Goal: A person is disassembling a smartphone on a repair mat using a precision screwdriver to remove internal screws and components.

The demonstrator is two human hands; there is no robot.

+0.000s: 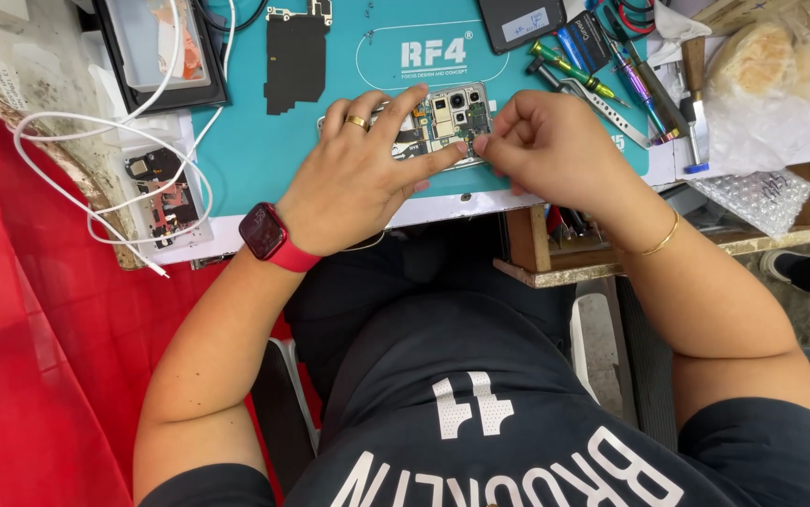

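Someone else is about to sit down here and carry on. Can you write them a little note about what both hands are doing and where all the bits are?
Left hand: lies flat over the opened phone, pinning it to the teal mat.
Right hand: fingertips pinch at the phone's right edge; whether they grip a tiny part is hidden.
Done: back is off, camera modules and boards exposed; a black cover plate lies apart on the mat.
Left: the phone is still open.
Nearby: screwdrivers and tweezers to the right, white cable and small parts to the left.
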